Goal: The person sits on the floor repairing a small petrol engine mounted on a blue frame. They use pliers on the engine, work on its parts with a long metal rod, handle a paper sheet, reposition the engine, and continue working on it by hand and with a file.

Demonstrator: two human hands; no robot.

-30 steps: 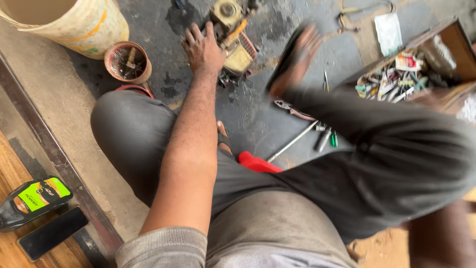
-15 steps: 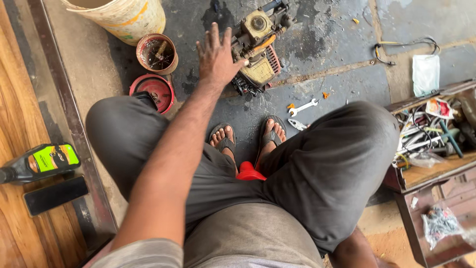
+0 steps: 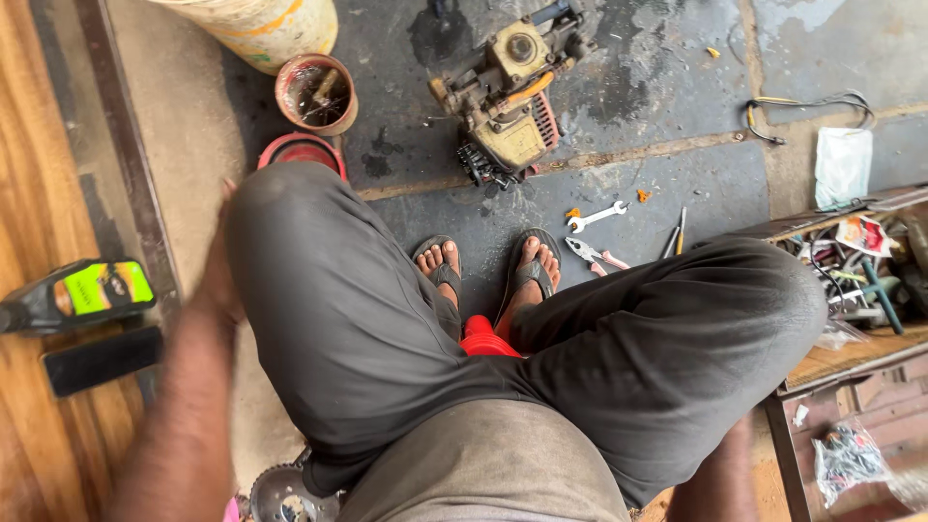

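I sit low with both knees up, and my sandalled feet [image 3: 488,266] rest on the dark stone floor. My left hand [image 3: 222,275] is blurred, down beside the outside of my left knee, touching nothing I can make out; its fingers are unclear. Only my right forearm [image 3: 717,476] shows at the bottom right, and that hand is out of view. A small yellow-and-grey engine [image 3: 505,95] lies on the floor ahead of my feet, beyond reach of either hand. A silver spanner [image 3: 596,217], red-handled pliers [image 3: 592,253] and screwdrivers [image 3: 677,232] lie right of my feet.
A brown pot [image 3: 316,94], a red bowl [image 3: 302,150] and a pale bucket [image 3: 261,24] stand far left. A black bottle with a green label [image 3: 82,295] and a flat black block [image 3: 101,360] lie on wooden boards. A wooden tool tray [image 3: 851,280] is at right, and a red stool [image 3: 486,338] under me.
My left hand has drawn back from the engine to beside my left knee. The view has tilted, so the engine now sits farther up and more tools show.
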